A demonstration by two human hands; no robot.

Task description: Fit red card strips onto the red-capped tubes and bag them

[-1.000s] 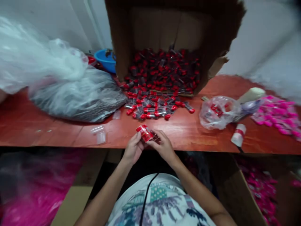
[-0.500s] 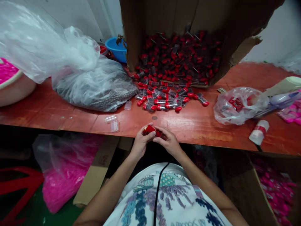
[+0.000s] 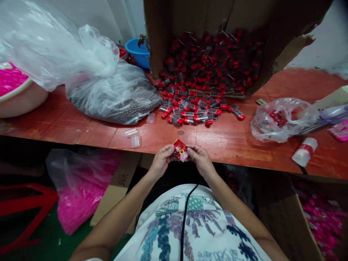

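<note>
Between my hands is a small red printed packet (image 3: 180,149), its patterned face turned up, with a pale pink patch at its lower corner. My left hand (image 3: 162,159) pinches its left corner between thumb and fingers. The right corner is gripped the same way by my right hand (image 3: 200,157). Both hands are at the front edge of the red table (image 3: 106,136). Beyond them lies a pile of clear tubes with red caps (image 3: 190,112), filled with dark beads. Clear empty tubes (image 3: 135,140) lie to the left of my hands.
A tipped cardboard box (image 3: 157,40) holds many more red-capped tubes. Left of it are a clear bag of dark beads (image 3: 116,98) and a blue bowl (image 3: 138,52). On the right lie a plastic bag (image 3: 282,119) and a white roll (image 3: 305,151). A pink-filled bag (image 3: 81,199) sits below the table.
Both hands have turned and spread the red packet, so its printed face now shows flat where it was folded or tilted before. The view has shifted slightly.
</note>
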